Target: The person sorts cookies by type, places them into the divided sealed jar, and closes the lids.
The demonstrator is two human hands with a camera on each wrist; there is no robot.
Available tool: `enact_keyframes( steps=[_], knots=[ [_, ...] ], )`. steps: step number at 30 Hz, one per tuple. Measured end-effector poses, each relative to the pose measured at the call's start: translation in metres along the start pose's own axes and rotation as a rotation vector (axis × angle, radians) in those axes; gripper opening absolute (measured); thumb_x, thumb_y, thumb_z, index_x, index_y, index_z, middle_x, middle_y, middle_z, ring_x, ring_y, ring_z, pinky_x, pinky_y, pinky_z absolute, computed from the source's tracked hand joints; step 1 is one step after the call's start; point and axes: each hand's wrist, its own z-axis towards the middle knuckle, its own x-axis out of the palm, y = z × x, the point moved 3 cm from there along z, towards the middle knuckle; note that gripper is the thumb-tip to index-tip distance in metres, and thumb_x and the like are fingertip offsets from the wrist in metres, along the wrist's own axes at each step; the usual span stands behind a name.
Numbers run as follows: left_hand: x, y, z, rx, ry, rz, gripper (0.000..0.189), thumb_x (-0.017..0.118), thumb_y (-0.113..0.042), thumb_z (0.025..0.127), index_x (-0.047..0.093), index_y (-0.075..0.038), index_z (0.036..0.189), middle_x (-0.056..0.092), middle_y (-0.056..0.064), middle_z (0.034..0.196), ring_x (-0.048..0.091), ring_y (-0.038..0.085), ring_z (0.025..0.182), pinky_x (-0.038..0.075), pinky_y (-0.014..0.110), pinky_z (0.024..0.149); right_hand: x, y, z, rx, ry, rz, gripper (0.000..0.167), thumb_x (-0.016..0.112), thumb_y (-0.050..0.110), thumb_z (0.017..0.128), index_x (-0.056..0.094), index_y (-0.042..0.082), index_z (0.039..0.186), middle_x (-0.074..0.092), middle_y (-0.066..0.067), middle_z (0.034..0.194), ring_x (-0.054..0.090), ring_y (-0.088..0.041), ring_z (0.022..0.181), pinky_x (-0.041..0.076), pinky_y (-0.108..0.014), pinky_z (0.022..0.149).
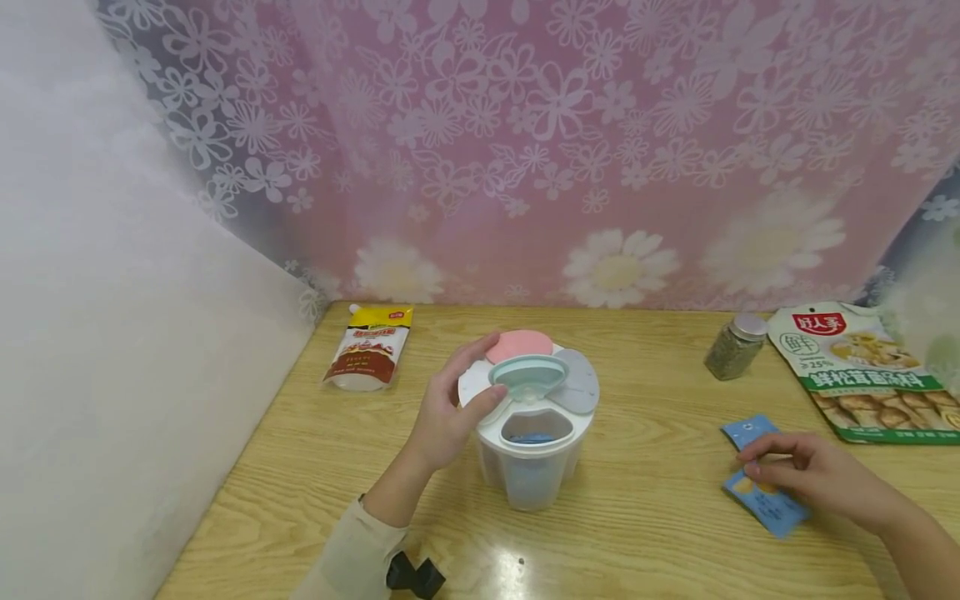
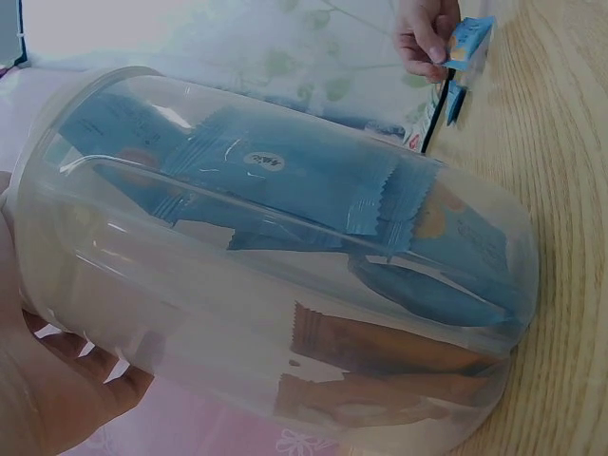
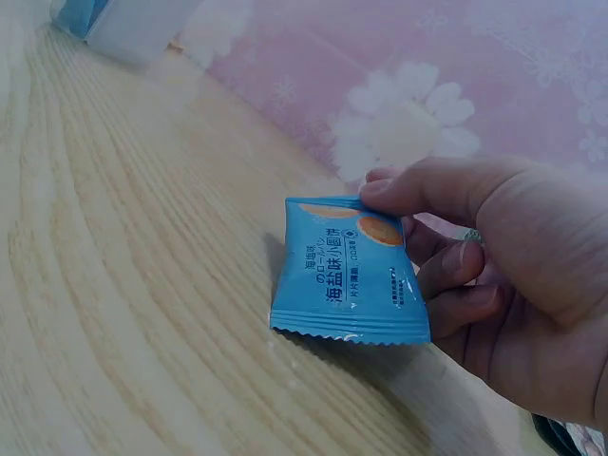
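A clear compartmented storage container (image 1: 532, 483) stands upright on the table. Its white lid has a pink flap, a grey flap and a raised pale green flap (image 1: 528, 372). Blue packets (image 2: 275, 171) show through the wall of one compartment, brown packets (image 2: 380, 366) through another. My left hand (image 1: 450, 412) grips the container from its left side, its thumb over the lid beside the raised flap. At the right, my right hand (image 1: 825, 479) pinches a blue biscuit packet (image 3: 347, 271) by one end, just over the table. Another blue packet (image 1: 748, 430) lies beside those fingers.
A spouted red-and-yellow pouch (image 1: 370, 350) lies at the back left. At the back right are a small glass jar (image 1: 731, 350) with a metallic cap and a large green-and-white food bag (image 1: 870, 367). A flowered curtain (image 1: 480, 167) hangs behind the table.
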Motion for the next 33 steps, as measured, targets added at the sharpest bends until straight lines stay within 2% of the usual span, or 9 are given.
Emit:
enact_keyframes(
  steps=[4,11,14,15,19,22,27,29,33],
  knots=[
    [0.000,-0.002,0.001,0.001,-0.001,0.002,0.057,0.062,-0.023,0.093,0.048,-0.011,0.148,0.048,0.007,0.150,0.050,0.027,0.133,0.046,0.028,0.106,0.000,0.004,0.000,-0.006,-0.028,0.057,0.023,0.046,-0.001,0.103,0.058,-0.011,0.119,0.066,0.006,0.091,0.045,-0.026,0.064,0.042,-0.038,0.053],
    [0.001,-0.002,0.001,0.000,0.007,-0.005,0.057,0.062,-0.022,0.094,0.047,-0.011,0.148,0.048,0.008,0.150,0.050,0.027,0.133,0.046,0.029,0.106,0.002,0.014,0.000,-0.054,-0.030,0.153,0.024,0.040,-0.006,0.103,0.054,-0.014,0.120,0.066,0.002,0.087,0.023,-0.028,0.053,0.027,-0.044,0.044],
    [0.001,0.000,0.001,-0.002,0.005,-0.004,0.057,0.062,-0.022,0.094,0.048,-0.012,0.148,0.048,0.007,0.151,0.050,0.026,0.134,0.046,0.029,0.106,0.005,0.019,0.003,-0.091,-0.047,0.162,0.025,0.039,-0.009,0.102,0.055,-0.011,0.120,0.051,-0.002,0.068,0.029,-0.026,0.052,0.028,-0.043,0.046],
    [0.001,0.000,0.001,-0.002,0.004,-0.003,0.057,0.062,-0.022,0.094,0.048,-0.012,0.148,0.048,0.007,0.151,0.049,0.026,0.134,0.046,0.029,0.106,0.005,0.020,0.003,-0.101,-0.058,0.157,0.026,0.039,-0.009,0.102,0.056,-0.010,0.121,0.044,-0.004,0.065,0.037,-0.022,0.053,0.030,-0.041,0.048],
    [0.002,0.000,0.001,-0.005,0.003,-0.014,0.057,0.062,-0.022,0.094,0.048,-0.013,0.148,0.048,0.007,0.150,0.049,0.025,0.135,0.046,0.028,0.107,0.008,0.025,0.006,-0.122,-0.102,0.158,0.030,0.040,-0.010,0.101,0.060,-0.003,0.121,0.022,-0.008,0.065,0.039,-0.023,0.058,0.035,-0.038,0.057],
    [0.003,0.000,0.000,-0.005,0.002,-0.019,0.057,0.063,-0.022,0.093,0.048,-0.012,0.148,0.048,0.007,0.150,0.049,0.026,0.134,0.046,0.028,0.106,0.011,0.030,0.007,-0.134,-0.114,0.188,0.033,0.041,-0.012,0.100,0.063,0.001,0.122,0.032,-0.004,0.066,0.038,-0.022,0.059,0.037,-0.036,0.060],
    [0.002,0.001,0.000,-0.009,0.000,-0.017,0.058,0.063,-0.022,0.093,0.048,-0.012,0.148,0.047,0.007,0.151,0.048,0.027,0.136,0.045,0.031,0.108,0.018,0.044,0.012,-0.168,-0.134,0.182,0.037,0.042,-0.014,0.099,0.066,0.005,0.120,0.030,-0.003,0.062,0.033,-0.016,0.051,0.030,-0.034,0.047],
    [0.001,0.000,0.000,-0.009,-0.001,-0.019,0.058,0.063,-0.022,0.093,0.048,-0.012,0.148,0.047,0.007,0.152,0.047,0.027,0.137,0.044,0.030,0.108,0.021,0.051,0.015,-0.179,-0.147,0.180,0.036,0.043,-0.014,0.098,0.066,0.005,0.118,0.025,-0.004,0.060,0.019,-0.021,0.051,0.023,-0.040,0.046],
    [0.001,0.001,0.000,0.000,0.000,-0.024,0.058,0.064,-0.023,0.094,0.048,-0.012,0.148,0.047,0.008,0.151,0.049,0.028,0.134,0.046,0.027,0.105,0.026,0.062,0.018,-0.193,-0.203,0.177,0.034,0.044,-0.015,0.098,0.066,0.004,0.115,0.058,0.004,0.071,0.024,-0.025,0.053,0.026,-0.040,0.049]
  ],
)
